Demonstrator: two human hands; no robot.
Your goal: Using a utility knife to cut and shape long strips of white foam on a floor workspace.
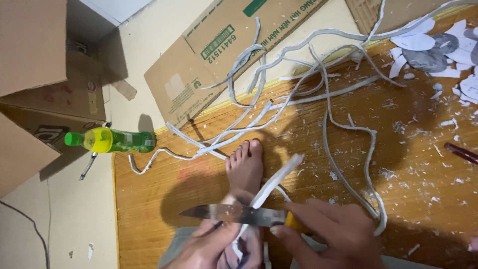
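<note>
A flattened brown cardboard box [219, 55] with a green-and-white label lies beyond the far edge of the wooden mat [149, 199], and a green bottle [110, 141] with a yellow label lies on its side past the mat's left edge. Near the mat's near edge, the right hand [331, 231] is closed around the yellow handle of a knife [234, 214], whose blade lies crosswise, tip pointing left. The left hand [206, 246] pinches a white strip [276, 180] that slants up to the right, over a bare foot [245, 167].
</note>
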